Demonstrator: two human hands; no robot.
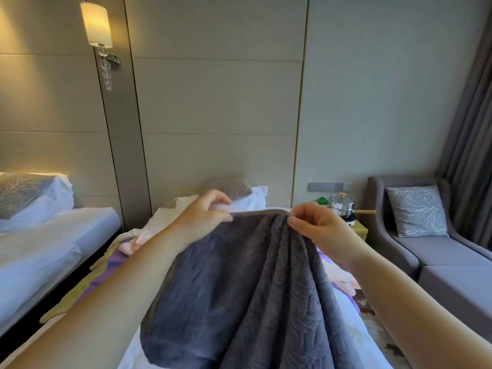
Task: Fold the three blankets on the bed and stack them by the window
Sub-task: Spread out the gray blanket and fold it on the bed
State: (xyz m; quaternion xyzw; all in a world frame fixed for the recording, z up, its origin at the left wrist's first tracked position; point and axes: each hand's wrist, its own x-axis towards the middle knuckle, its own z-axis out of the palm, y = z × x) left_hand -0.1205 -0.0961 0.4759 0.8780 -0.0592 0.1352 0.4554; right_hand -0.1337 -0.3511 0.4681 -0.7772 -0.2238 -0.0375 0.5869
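A dark grey fleece blanket [247, 288] hangs lifted over the bed [165, 217], its top edge held up in front of me. My left hand [205, 211] pinches that edge at its left end. At the right end my right hand [316, 225] pinches the gathered edge between thumb and fingers. Beneath it a purple and yellow-green blanket [106, 267] lies spread on the bed's left side. A pale pink blanket [130, 246] lies crumpled further back, and more of that pink fabric [346, 283] shows at the right. The grey blanket hides most of the mattress.
A second bed with white sheets [40, 249] stands to the left across a narrow gap. A grey sofa with a cushion [431, 251] sits at the right beside long curtains [471, 155]. A steel pot [342, 205] rests on a small bedside table. White pillows [247, 201] lie at the headboard.
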